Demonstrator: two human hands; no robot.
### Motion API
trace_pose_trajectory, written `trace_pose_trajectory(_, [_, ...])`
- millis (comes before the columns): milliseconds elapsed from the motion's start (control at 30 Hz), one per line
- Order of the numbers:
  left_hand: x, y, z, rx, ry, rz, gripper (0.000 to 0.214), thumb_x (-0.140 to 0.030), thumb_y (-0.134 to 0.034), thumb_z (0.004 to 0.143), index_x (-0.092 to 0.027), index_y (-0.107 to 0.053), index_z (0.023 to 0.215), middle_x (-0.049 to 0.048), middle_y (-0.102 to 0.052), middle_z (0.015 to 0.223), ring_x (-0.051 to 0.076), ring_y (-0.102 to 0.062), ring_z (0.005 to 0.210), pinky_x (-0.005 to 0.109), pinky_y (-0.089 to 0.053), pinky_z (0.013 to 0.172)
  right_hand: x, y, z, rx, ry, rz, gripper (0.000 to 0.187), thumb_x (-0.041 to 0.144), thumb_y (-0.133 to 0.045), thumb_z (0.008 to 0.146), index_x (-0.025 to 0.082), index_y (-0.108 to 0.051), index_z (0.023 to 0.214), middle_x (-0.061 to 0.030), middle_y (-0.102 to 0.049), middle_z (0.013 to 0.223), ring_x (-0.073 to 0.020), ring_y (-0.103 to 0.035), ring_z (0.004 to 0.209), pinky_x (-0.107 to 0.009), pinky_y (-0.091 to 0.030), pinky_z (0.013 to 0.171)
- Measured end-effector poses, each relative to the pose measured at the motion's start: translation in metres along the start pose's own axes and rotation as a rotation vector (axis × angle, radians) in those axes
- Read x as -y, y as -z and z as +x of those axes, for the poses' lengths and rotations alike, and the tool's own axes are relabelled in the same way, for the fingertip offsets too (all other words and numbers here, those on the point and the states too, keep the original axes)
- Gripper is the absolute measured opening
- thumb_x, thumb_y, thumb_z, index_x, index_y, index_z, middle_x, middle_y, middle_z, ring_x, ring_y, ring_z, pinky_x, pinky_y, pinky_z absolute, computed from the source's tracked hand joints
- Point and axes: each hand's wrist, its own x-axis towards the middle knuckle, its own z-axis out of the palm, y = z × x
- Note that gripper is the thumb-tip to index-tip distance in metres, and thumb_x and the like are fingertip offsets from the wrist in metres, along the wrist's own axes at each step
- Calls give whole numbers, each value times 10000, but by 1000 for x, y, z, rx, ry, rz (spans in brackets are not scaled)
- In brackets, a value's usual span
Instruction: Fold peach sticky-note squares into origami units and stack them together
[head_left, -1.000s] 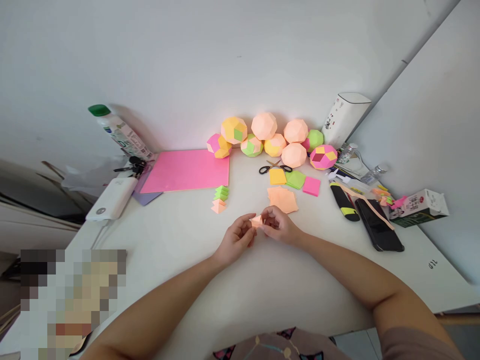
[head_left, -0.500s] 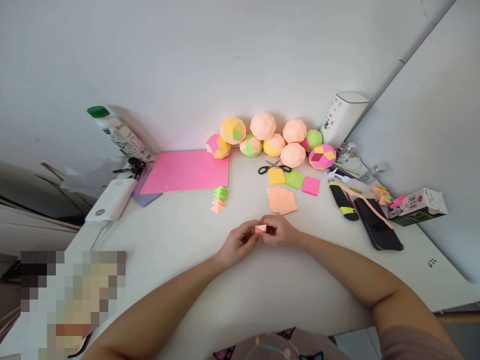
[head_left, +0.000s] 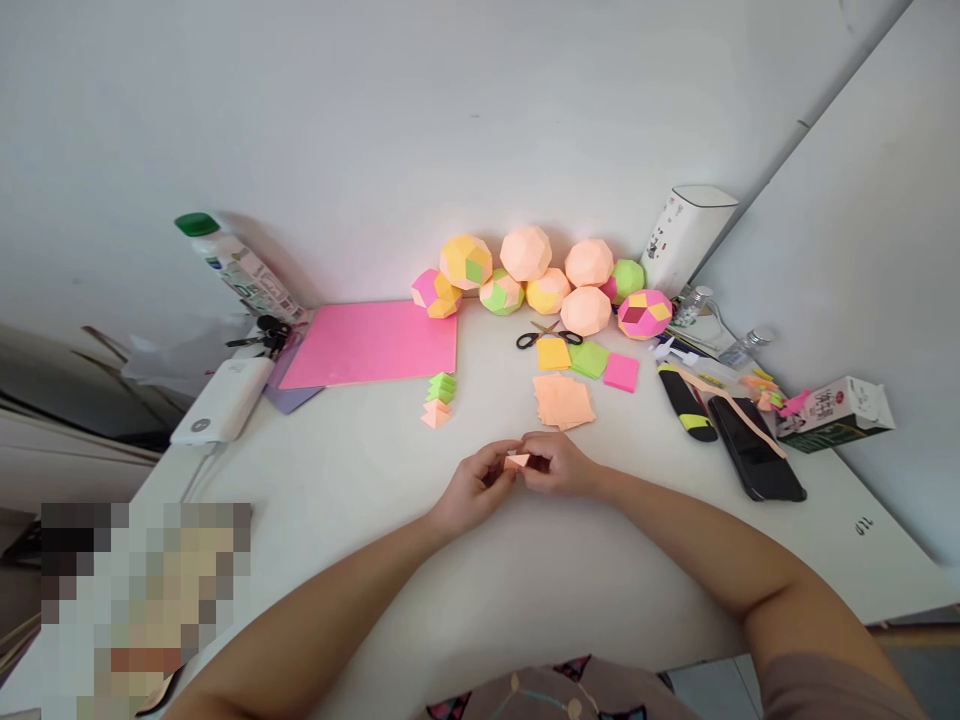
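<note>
A small folded piece of peach paper (head_left: 517, 461) is pinched between my two hands above the near middle of the table. My left hand (head_left: 478, 488) grips its left side with thumb and fingers. From the right, my right hand (head_left: 561, 464) holds the other side, its fingertips partly hidden behind the paper. Just beyond lies a loose stack of peach paper squares (head_left: 564, 402). To the left stand folded green paper pieces (head_left: 442, 387) and folded peach paper pieces (head_left: 436, 413) in a short row.
Scissors (head_left: 549, 338) lie behind yellow, green and pink squares (head_left: 621, 372). Several faceted paper balls (head_left: 586, 311) line the wall. A pink board (head_left: 375, 342), spray bottle (head_left: 240, 268) and white power bank (head_left: 223, 402) are left; a phone (head_left: 754, 450) and milk carton (head_left: 836, 412) are right.
The folded peach paper has turned slightly between my fingers and shifted a little to the left. Both hands keep their hold in nearly the same place.
</note>
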Motion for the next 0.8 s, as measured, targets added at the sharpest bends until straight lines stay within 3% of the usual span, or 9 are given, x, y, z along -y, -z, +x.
trace_pose_trajectory(333, [-4,4,-1,-3,16,-133,333,-230,-473,846,-200,-472,1177,-34,-429,681,90,-416,572,222,-351,529,6,7,2,1,-111,159,28,132,-500,662,159,-501,656,35,-447,588,-78,-412,496,-196,-322,449])
trace_pose_trajectory(533, [-1,1,0,-6,-12,-92,322,-245,-482,857,-203,-467,1176,-54,-365,650,90,-380,566,225,-335,537,5,5,2,9,-44,61,74,129,-508,641,166,-457,602,35,-436,570,-82,-401,493,-203,-312,451])
trace_pose_trajectory(800, [-2,3,0,-43,-3,-75,290,-234,-473,847,-192,-490,1134,-53,-360,655,94,-361,575,224,-322,547,9,5,1,-86,9,29,80,111,-481,636,173,-445,601,23,-461,589,-84,-392,494,-214,-329,462])
